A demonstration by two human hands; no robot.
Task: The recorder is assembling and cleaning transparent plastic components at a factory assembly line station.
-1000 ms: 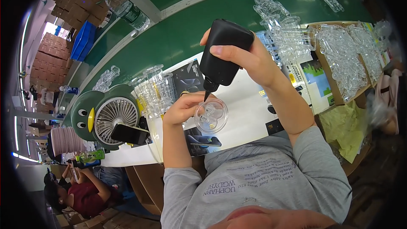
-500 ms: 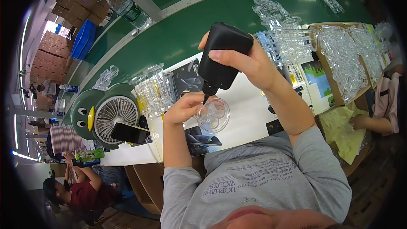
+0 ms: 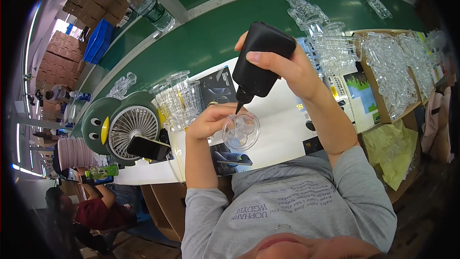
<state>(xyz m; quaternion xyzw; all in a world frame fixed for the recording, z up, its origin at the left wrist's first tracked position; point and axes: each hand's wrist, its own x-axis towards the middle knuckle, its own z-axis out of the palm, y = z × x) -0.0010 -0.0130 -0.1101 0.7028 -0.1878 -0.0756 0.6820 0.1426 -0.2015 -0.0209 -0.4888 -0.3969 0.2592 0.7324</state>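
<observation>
My left hand (image 3: 211, 121) grips a clear plastic cup-like part (image 3: 241, 132), its round rim turned up toward me and rounded lobes showing inside. In my right hand (image 3: 287, 64) is a black squeeze bottle (image 3: 262, 57), tipped nozzle-down with the thumb pressed on its side. The thin nozzle tip reaches the rim of the clear part, close to my left fingers. Whether any liquid comes out is too small to tell.
Stacked clear cups (image 3: 179, 98) stand left, beside a green fan (image 3: 133, 132) with a phone (image 3: 148, 147) leaning on it. More clear cups (image 3: 335, 45) and a carton (image 3: 378, 91) of clear pieces lie right. A water bottle (image 3: 151, 9) stands far left; a person (image 3: 100, 211) sits lower left.
The black bottle has shifted slightly right and its nozzle tip now meets the part's rim. At the far right, the co-worker's hand has left the yellow paper.
</observation>
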